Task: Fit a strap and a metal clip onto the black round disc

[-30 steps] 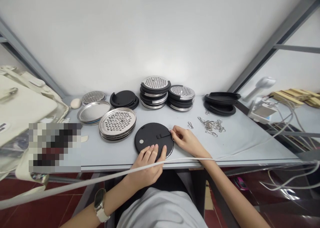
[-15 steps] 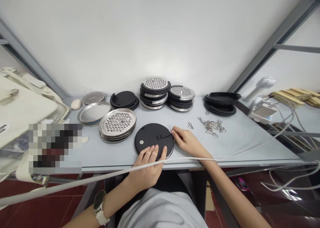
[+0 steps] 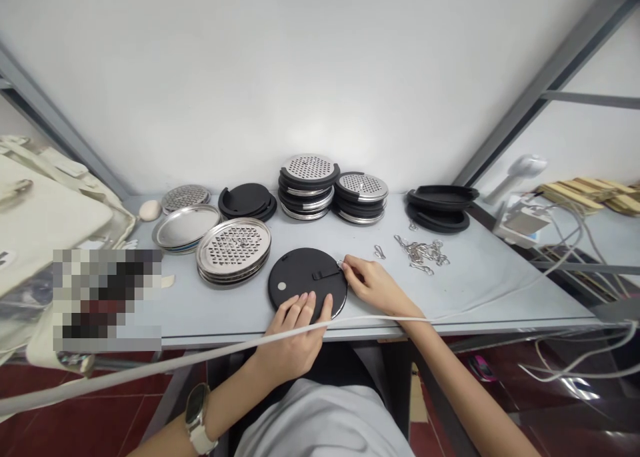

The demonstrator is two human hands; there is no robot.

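two bare hands work at one flat, round black disc (image 3: 306, 283), which lies near the front edge of the pale grey tabletop (image 3: 480, 290). little differs from the earlier frame: disc and hands keep their places against the stacks, and only the whole view has shifted slightly.

the disc lies flat and, being round, has no clear long axis; the narrow black strip (image 3: 327, 274) on its upward face runs from near the middle to the right rim, angled slightly away from the person. a pale round spot (image 3: 281, 286) sits toward the left rim.

the left hand (image 3: 297, 337) rests on the disc's near part, its grip open, fingers somewhat spread and laid on the surface. the right hand (image 3: 370, 283) is at the right rim, its grip pinching a small silver metal ring (image 3: 340, 263) at the strip's outer end; how the two are joined is too small to tell.

left of the disc stands a stack of perforated silver metal discs (image 3: 234, 247); to its right lies a loose pile of small silver metal clips (image 3: 425, 252).
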